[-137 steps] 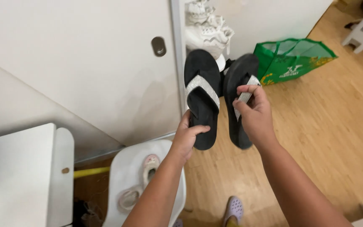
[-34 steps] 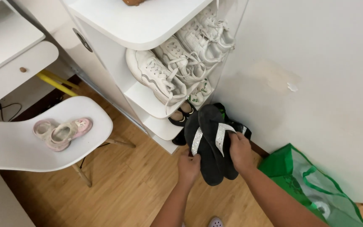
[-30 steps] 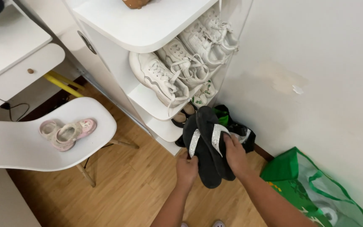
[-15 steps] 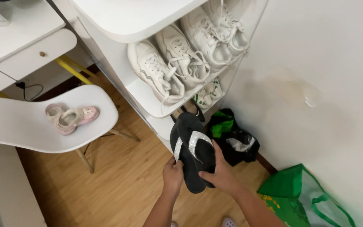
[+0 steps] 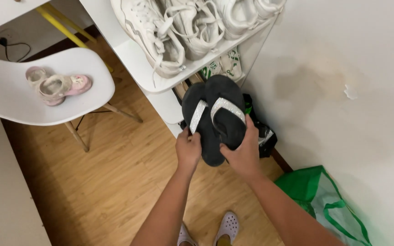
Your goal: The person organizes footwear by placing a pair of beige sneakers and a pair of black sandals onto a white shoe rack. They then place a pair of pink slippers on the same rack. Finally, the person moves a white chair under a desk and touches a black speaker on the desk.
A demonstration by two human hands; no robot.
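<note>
**A:** Right, hands first. Status?

**B:** Left hand is closed around the heel edge of the left black flip-flop. Right hand is clamped on the right black flip-flop, thumb laid on the footbed below the strap. Both held, neither hand spread.

**A:** Pair position?

**B:** Overlapped, right one partly stacked on the left, toes pointed away, glittery silver straps facing up. Held in the air just in front of the lower shelf of the white shoe rack.

**A:** Rack contents?

**B:** White sneakers are packed on the shelf above, toes hanging over the edge. Lower shelf contents mostly hidden behind the flip-flops.

**A:** Surroundings?

**B:** A dark bag is seen on the floor behind the right hand, against the white wall. A green bag is further right. A white chair is at left, small pink child's shoes on its seat. Wood floor below; light clogs are worn on the person's feet.
</note>
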